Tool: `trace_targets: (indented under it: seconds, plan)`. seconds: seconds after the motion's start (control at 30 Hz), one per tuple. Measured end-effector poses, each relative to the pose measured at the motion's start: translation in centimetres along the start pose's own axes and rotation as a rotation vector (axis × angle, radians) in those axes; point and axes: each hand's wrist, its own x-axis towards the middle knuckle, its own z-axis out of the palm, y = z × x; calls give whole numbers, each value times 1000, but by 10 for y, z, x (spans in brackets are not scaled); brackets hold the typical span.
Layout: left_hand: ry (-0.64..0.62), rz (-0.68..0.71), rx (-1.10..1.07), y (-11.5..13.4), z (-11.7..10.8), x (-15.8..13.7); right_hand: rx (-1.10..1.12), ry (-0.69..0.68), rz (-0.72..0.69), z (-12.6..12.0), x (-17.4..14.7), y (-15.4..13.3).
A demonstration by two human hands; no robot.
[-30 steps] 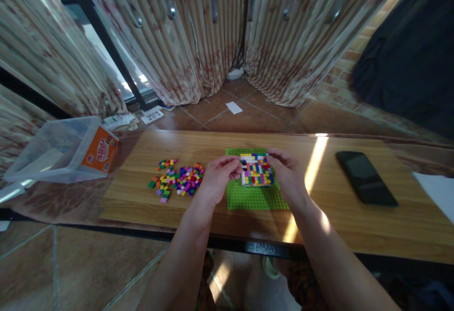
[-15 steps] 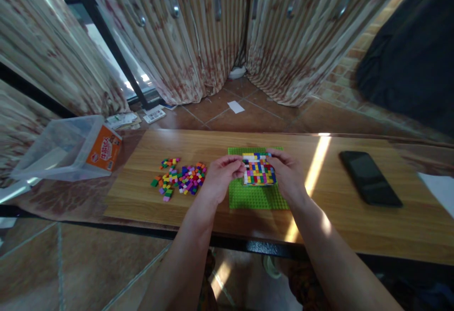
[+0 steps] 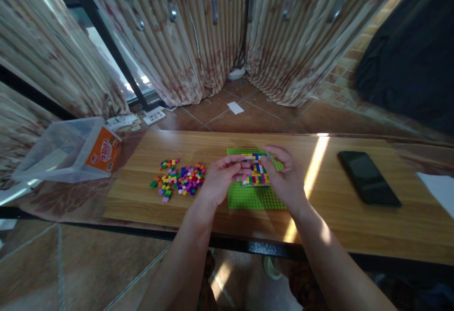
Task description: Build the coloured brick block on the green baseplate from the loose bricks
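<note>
Ok, L hand (image 3: 220, 177) & R hand (image 3: 286, 181) flank a multicolor brick build (image 3: 258, 179) on the green baseplate (image 3: 254, 200), approx mid tabletop (image 3: 198, 144); fingers overlap its sides, can't tell if either hand grips a pc. Loose bricks (image 3: 191, 178) lie L of L hand, clear bin (image 3: 73, 175) further L, phone (image 3: 369, 178) well R of R hand

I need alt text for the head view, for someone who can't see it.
A person's left hand and right hand partly cover a multicoloured brick block over a green baseplate. Loose bricks lie to the left on the wooden table, a dark phone to the right.
</note>
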Motion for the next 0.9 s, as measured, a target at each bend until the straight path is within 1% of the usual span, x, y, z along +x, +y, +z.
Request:
trace_targets:
  seconds: [0.07, 0.13, 0.23, 0.37, 0.53, 0.73, 0.83, 0.9]
  plan:
    - [-25, 2, -1, 0, 0, 0, -62, -83, -108, 0, -2, -12]
    - [-40, 7, -1, -1, -1, 0, -101, -162, -163, 1, -5, -18]
    - [-58, 9, 0, -2, 0, 0, -143, -240, -196, 5, -9, -21]
    - [-111, 0, -3, -4, 1, -1, -174, -281, -221, 6, -10, -21]
    - [-154, -11, -23, -4, 2, -2, -153, -278, -210, 5, -10, -20]
    - [-138, -16, -40, -4, 6, -3, -83, -249, -148, 6, -10, -16]
    - [-109, -17, -7, -3, 7, -3, -76, -204, -94, 3, -7, -13]
    - [-79, -21, 42, -2, 7, -2, -97, -143, -61, -2, -4, -9]
